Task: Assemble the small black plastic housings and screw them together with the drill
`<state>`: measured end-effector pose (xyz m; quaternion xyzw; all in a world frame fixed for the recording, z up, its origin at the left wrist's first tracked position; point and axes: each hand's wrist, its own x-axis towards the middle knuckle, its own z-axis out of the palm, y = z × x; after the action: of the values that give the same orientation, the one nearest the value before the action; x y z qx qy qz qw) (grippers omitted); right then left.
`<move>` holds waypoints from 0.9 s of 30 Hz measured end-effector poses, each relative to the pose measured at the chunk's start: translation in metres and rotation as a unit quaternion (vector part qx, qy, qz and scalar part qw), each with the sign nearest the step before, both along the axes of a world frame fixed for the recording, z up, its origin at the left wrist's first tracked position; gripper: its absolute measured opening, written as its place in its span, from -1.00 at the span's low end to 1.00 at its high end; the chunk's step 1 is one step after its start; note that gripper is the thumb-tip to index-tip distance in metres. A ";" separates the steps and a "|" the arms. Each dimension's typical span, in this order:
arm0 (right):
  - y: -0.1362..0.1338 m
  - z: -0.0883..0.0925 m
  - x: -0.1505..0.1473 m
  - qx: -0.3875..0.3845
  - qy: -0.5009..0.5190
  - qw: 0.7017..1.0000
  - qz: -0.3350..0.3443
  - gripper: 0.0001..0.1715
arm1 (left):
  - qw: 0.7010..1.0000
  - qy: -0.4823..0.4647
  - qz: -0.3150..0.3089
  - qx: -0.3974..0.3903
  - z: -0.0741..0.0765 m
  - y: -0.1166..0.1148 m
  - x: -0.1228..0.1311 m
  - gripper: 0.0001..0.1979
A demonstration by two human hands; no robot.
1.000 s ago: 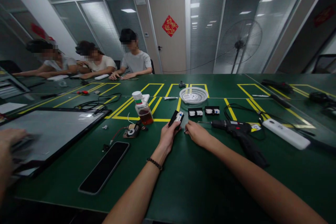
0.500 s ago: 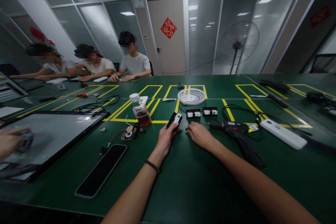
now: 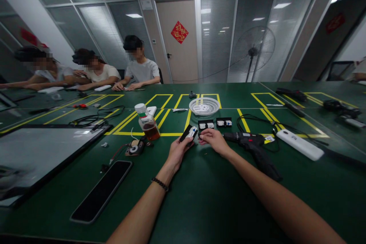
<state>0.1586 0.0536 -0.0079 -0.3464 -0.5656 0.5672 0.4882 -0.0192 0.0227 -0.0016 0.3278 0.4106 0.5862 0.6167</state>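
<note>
My left hand [image 3: 180, 148] is closed round a small black bracket with a white block [image 3: 189, 133] on it, tilted above the table. Close beside it on the right is my right hand [image 3: 212, 140], its fingers pinched together; whatever is between the fingertips is too small to name. Just beyond the hands, two similar black-and-white pieces stand on the table, one nearer [image 3: 206, 125] and one further right [image 3: 223, 122]. A black cordless drill [image 3: 253, 141] lies to the right of my right hand, its chuck end near the knuckles.
A white plastic basket [image 3: 204, 106] sits further back. On the left are a bottle with brown liquid [image 3: 148, 124], a small motor-like part [image 3: 135, 147], a phone [image 3: 102, 190] and a large framed panel [image 3: 57, 148]. A white power strip [image 3: 300, 145] lies right; several people [image 3: 140, 65] sit across.
My right hand has lifted off the table and come closer to the piece in my left hand. The view has shifted slightly right. Another person's hand at the left edge has gone from view.
</note>
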 end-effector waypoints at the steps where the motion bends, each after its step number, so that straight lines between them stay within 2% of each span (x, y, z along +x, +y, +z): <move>1: -0.001 0.002 -0.001 0.002 0.021 1.000 0.005 -0.68 | 1.000 0.006 -0.013 0.006 0.000 -0.001 0.000 -0.60; 7: -0.008 0.009 -0.006 -0.001 0.052 0.999 0.003 -0.62 | 0.997 0.041 -0.061 0.029 -0.002 -0.005 0.003 -0.52; 18: -0.011 0.010 -0.009 0.016 0.026 0.998 -0.047 -0.59 | 0.997 0.042 -0.051 0.028 0.000 -0.009 0.005 -0.52; 21: -0.012 0.010 -0.008 0.013 0.018 0.999 -0.043 -0.57 | 0.998 0.045 -0.045 0.030 0.001 -0.009 0.004 -0.51; 27: -0.010 0.009 -0.005 0.016 0.015 0.999 -0.025 -0.57 | 0.989 0.126 -0.014 0.075 0.002 -0.010 0.003 -0.45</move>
<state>0.1533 0.0438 0.0012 -0.3440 -0.5586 0.5510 0.5157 -0.0164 0.0130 0.0005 0.4502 0.4355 0.5605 0.5418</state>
